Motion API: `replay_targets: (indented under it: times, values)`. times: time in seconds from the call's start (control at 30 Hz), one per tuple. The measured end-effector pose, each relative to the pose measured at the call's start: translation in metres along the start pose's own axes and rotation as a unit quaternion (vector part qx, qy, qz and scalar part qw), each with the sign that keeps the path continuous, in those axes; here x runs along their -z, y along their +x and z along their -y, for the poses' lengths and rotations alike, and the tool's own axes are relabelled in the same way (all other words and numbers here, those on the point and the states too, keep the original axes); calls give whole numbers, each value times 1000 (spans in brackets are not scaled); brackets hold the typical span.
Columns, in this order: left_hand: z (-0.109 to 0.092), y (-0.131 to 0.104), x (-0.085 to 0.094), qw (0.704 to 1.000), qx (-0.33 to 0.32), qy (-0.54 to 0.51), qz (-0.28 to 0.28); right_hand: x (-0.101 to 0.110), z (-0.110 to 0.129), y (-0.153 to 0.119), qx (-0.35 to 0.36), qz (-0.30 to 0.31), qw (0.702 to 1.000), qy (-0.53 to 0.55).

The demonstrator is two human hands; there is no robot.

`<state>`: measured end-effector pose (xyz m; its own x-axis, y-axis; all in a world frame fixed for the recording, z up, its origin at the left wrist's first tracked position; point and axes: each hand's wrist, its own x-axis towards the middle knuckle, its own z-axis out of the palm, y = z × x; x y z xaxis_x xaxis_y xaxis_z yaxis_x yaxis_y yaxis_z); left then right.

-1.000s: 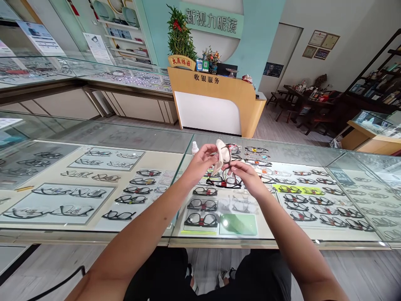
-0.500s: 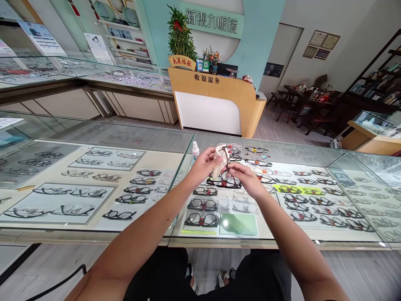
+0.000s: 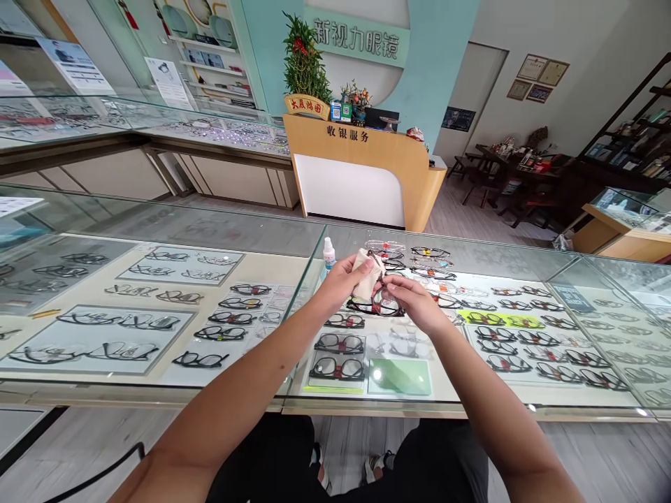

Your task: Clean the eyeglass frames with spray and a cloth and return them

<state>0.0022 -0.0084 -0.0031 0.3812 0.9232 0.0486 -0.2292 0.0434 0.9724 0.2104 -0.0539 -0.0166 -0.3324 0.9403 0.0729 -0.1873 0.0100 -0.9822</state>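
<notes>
At the far left, a yellow stick-like item [image 3: 46, 314] lies beside a large grey tray [image 3: 112, 337] bearing 4 pairs of glasses. Right of it, 5 dark frames [image 3: 231, 318] run in a slanting column. A white bottle [image 3: 328, 253] stands upright near the person's left hand [image 3: 343, 279], just beyond it. That hand pinches a cream cloth [image 3: 365, 278], thumb on top, pressed against the thin dark eyeglasses [image 3: 381, 281]. The eyeglasses are held up between the hands, over the glass display counter [image 3: 309, 404], partly covered by cloth and fingers. The right hand [image 3: 414, 299] grasps their frame with thumb and fingertips. Below the hands, 2 thick black frames [image 3: 338, 356] sit left of a green pad [image 3: 400, 377]. Farther right, a yellow-green strip [image 3: 502, 319] lies beneath frames with red tags.
</notes>
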Motion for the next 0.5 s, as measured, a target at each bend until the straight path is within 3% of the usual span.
replay_targets:
  times: [0.13,0.3,0.5]
  values:
    - [0,-2,-4,1000,-19,-2,-12,2,-2,1,8,3,1000,-1]
    - [2,-1,-3,990,-94,66,-87,2,1,1,9,6,1000,1]
    - [2,1,-2,998,-24,-28,-45,-4,7,-1,-1,11,1000,16]
